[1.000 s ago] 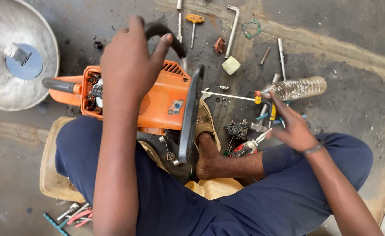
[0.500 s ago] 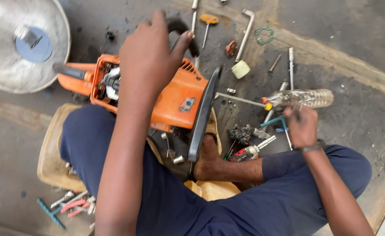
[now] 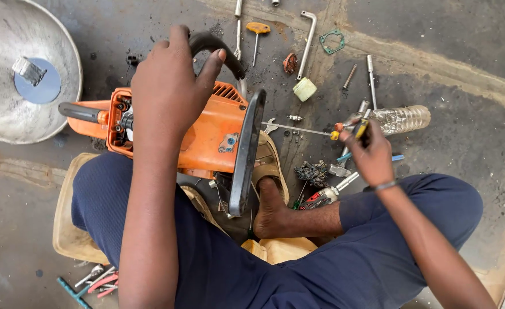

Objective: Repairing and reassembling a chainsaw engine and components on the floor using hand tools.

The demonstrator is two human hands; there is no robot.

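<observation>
Left hand (image 3: 169, 91): wrapped tight round the black handle (image 3: 215, 48) of the orange chainsaw (image 3: 201, 134), which rests on the lap.
Right hand (image 3: 370, 151): at 3 o'clock, closed on a yellow-handled screwdriver (image 3: 355, 129).
Risk: the saw may tip off the knee; the tool tip may poke the bare foot (image 3: 272, 209).

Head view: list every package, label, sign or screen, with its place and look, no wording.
Plastic bottle: lying on the floor beyond the right hand, clear, ribbed, no label visible.
Small plate: on the chainsaw side under the left hand, grey, roughly rectangular.
No signs or screens.
</observation>
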